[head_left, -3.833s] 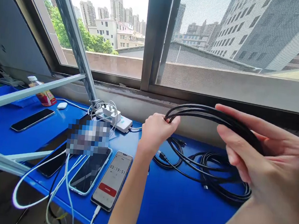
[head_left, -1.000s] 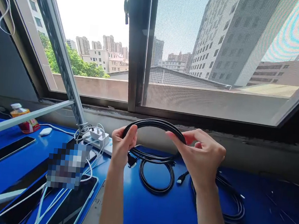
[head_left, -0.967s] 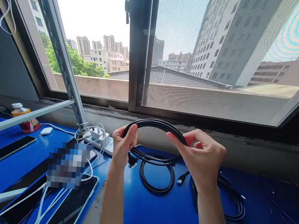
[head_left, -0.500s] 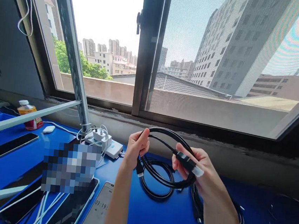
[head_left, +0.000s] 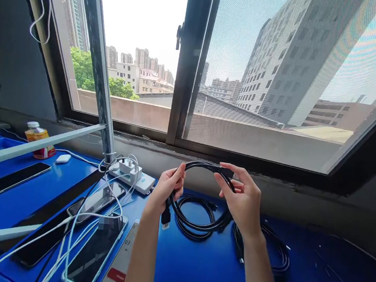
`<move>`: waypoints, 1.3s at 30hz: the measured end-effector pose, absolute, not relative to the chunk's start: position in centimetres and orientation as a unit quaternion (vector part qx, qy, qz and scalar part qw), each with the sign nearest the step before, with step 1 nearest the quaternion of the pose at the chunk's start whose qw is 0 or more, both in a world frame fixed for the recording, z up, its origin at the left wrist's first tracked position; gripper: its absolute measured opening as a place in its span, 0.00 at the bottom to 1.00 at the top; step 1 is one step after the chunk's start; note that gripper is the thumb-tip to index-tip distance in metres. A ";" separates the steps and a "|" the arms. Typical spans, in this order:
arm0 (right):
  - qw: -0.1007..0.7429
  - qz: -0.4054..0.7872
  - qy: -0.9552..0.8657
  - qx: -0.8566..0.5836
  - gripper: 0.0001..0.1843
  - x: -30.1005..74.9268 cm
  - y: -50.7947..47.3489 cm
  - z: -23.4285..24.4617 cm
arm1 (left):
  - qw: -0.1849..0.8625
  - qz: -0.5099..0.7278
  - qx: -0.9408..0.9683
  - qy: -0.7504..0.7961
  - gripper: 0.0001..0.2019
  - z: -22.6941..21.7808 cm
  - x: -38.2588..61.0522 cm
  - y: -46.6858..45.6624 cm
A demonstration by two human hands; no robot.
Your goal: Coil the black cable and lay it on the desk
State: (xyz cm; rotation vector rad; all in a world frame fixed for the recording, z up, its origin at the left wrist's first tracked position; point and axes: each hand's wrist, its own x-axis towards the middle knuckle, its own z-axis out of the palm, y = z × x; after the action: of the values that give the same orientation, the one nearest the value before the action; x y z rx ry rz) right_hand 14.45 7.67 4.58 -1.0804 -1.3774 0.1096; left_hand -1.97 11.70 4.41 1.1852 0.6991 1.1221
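A coiled black cable [head_left: 196, 226] is held up over the blue table between my two hands. My left hand [head_left: 168, 185] is closed around the left side of the loops, its thumb on top. Below that hand hangs one plug [head_left: 166, 216] with a pale tip. At the coil's upper right, my right hand [head_left: 240, 197] has thumb and index finger on the loops and the other plug [head_left: 227, 172], which the fingers partly cover. A second coiled black cable [head_left: 198, 200] lies on the table behind the held one.
More black cable [head_left: 279, 251] lies coiled to the right on the blue table [head_left: 195, 274]. On the left are several phones [head_left: 96, 249], tangled white cords [head_left: 77, 214], a power strip [head_left: 145, 183], a bottle [head_left: 38, 140] and a metal rack [head_left: 41, 144]. A window stands behind.
My right hand has turned and brought its plug up against the coil's upper right side; before, the plug pointed outward in the palm. My left hand keeps its hold. The view has shifted slightly.
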 end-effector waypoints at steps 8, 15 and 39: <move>0.646 -0.012 -0.539 -0.540 0.20 15.3 9.7 2.0 | 0.524 0.412 0.558 0.495 0.10 1.0 -0.9 11.7; 0.573 0.082 -0.553 -0.600 0.25 18.0 10.8 -3.8 | 0.423 0.404 0.548 0.598 0.04 -3.2 1.1 13.1; 0.515 0.012 -0.553 -0.655 0.24 18.9 11.5 -12.7 | 0.223 0.416 0.584 0.660 0.16 -6.7 3.1 12.6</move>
State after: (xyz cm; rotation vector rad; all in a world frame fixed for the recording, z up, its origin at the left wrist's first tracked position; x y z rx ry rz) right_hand 18.85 11.50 -12.72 -1.5752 -1.3283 0.0293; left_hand 3.12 12.64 -6.66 1.6123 1.8227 1.1496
